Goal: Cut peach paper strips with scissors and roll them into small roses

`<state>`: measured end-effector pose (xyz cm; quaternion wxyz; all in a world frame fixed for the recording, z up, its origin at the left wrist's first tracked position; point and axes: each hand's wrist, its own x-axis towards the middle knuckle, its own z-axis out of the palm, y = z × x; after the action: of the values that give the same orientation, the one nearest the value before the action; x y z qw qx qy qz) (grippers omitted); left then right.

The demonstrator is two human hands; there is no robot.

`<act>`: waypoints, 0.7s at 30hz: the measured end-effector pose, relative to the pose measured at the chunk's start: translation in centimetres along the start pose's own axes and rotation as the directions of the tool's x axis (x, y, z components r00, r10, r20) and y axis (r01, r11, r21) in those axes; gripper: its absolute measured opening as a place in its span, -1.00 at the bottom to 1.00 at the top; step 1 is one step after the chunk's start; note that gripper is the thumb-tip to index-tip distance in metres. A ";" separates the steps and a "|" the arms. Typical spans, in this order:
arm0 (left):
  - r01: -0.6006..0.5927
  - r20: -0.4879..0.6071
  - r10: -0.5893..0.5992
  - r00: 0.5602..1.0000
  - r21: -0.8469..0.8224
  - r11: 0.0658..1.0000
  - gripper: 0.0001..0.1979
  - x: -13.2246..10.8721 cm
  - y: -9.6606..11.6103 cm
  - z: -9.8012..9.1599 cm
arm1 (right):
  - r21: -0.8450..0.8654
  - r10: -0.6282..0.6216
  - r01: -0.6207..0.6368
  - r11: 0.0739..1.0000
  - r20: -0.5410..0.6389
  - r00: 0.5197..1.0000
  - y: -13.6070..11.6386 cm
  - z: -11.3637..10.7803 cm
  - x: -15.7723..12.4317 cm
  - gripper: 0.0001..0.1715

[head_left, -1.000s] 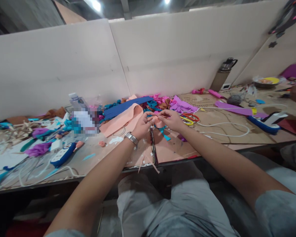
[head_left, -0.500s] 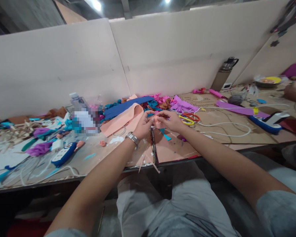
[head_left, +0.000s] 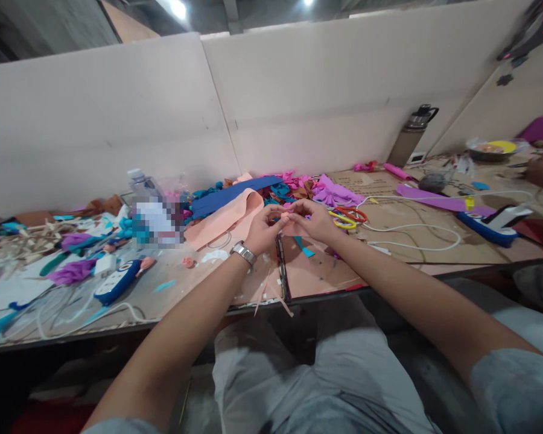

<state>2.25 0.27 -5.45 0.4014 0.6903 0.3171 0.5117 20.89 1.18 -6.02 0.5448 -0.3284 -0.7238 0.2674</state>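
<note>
And here you are, both hands together over the front of the table, a small peach paper roll (head_left: 285, 217) caught right between them! Your left hand (head_left: 265, 228) has it pinched at the fingertips, the thumb stretched toward the right, a metal-banded watch (head_left: 243, 254) on that wrist. Your right hand (head_left: 315, 221) comes in from the other side, fingers bent, gripping the same peach paper at its upper part, and the two sets of fingertips almost meet; exactly which finger presses where is too small to tell. Just behind your left hand lies the big peach sheet (head_left: 226, 224), its far end curled over, and beyond it the dark blue sheet (head_left: 235, 196) stretches across the colourful scraps. Close by your right hand, look, there are yellow handles (head_left: 345, 222) and orange handles (head_left: 353, 214) lying side by side, with a white cable (head_left: 428, 228) looping away across the cardboard (head_left: 389, 211). A teal strip (head_left: 304, 248) sits below your right hand, and thin peach strips (head_left: 284, 307) dangle over the table's front edge. Out left, a small peach rosette (head_left: 189, 262) rests on the table (head_left: 172, 304), with a blue-and-white power strip (head_left: 117, 283) farther out.
</note>
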 end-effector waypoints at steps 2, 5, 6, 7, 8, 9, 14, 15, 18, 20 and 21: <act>0.003 -0.018 -0.004 1.000 -0.037 0.999 -0.62 0.1 0.1 0.0 | -0.018 -0.015 0.015 1.000 0.002 1.000 0.0 -0.1 0.0 -0.61; 0.025 -0.049 -0.029 0.998 -0.079 0.997 -0.58 0.2 0.2 -0.1 | -0.033 -0.023 0.024 0.999 0.023 0.999 -0.3 -0.3 0.1 -0.62; 0.036 -0.052 -0.041 0.998 -0.088 0.995 -0.57 0.2 0.2 -0.1 | -0.042 -0.026 0.027 0.999 0.028 0.999 -0.4 -0.4 0.2 -0.62; 0.048 -0.049 -0.052 0.997 -0.092 0.995 -0.55 0.2 0.2 -0.1 | -0.049 -0.029 0.031 0.998 0.033 0.999 -0.5 -0.4 0.2 -0.63; 0.056 -0.045 -0.061 0.997 -0.093 0.994 -0.55 0.2 0.2 -0.1 | -0.054 -0.033 0.035 0.998 0.035 0.999 -0.6 -0.5 0.2 -0.64; 0.060 -0.041 -0.064 0.997 -0.090 0.994 -0.55 0.3 0.2 -0.1 | -0.055 -0.036 0.038 0.998 0.036 0.999 -0.7 -0.5 0.2 -0.65; 0.057 -0.023 -0.059 0.998 -0.047 0.997 -0.59 0.3 0.3 -0.1 | -0.049 -0.037 0.038 0.998 0.027 0.999 -0.9 -0.5 0.2 -0.69; 0.060 -0.016 -0.061 0.998 -0.041 0.997 -0.60 0.3 0.3 -0.1 | -0.047 -0.035 0.037 0.998 0.026 0.999 -0.9 -0.5 0.1 -0.69; 0.059 0.008 -0.059 0.998 -0.028 0.998 -0.62 0.2 0.3 -0.2 | -0.039 -0.029 0.030 0.999 0.023 0.999 -0.9 -0.5 0.1 -0.70; 0.048 0.023 -0.048 0.999 -0.016 0.999 -0.62 0.2 0.2 -0.3 | -0.035 -0.021 0.021 0.999 0.015 1.000 -0.9 -0.4 0.1 -0.68; 0.042 0.027 -0.042 0.999 -0.006 0.999 -0.62 0.2 0.1 -0.3 | -0.035 -0.016 0.017 0.999 0.011 1.000 -0.9 -0.5 0.1 -0.67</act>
<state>1.96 0.42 -5.21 0.4187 0.6888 0.3244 0.4950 21.14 0.65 -5.15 0.5373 -0.3306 -0.7340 0.2517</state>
